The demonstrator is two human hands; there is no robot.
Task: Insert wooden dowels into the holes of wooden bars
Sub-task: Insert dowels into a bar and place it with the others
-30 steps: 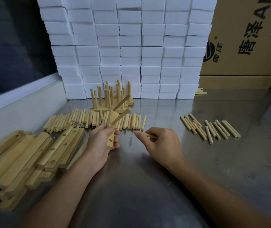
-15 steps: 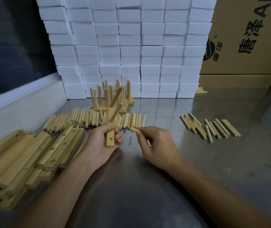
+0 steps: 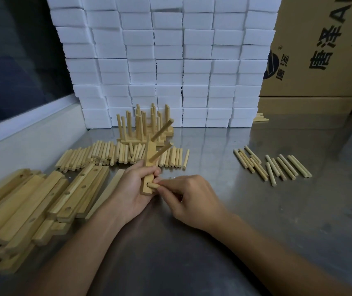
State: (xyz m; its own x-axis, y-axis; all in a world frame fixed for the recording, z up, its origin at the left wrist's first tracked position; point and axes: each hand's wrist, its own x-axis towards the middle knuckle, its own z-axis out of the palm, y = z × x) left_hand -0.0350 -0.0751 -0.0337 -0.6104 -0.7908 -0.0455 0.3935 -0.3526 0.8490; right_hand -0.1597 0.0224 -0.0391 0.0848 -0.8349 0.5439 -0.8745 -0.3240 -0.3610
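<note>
Wooden bar [image 3: 149, 167] gripped upright in left hand [image 3: 131, 189]; right hand [image 3: 192, 195] pinches a dowel [image 3: 153, 185] at its near hole; far-right cardboard box [image 3: 320, 50] reads 唐泽.

Bars [image 3: 31, 206] lie left, dowels [image 3: 273, 165] right, foam blocks [image 3: 166, 60] stacked behind.

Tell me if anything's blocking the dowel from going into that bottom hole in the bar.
Nothing visible blocks it. The right hand holds the dowel with its tip already at the hole of the bar, which the left hand grips.
</note>
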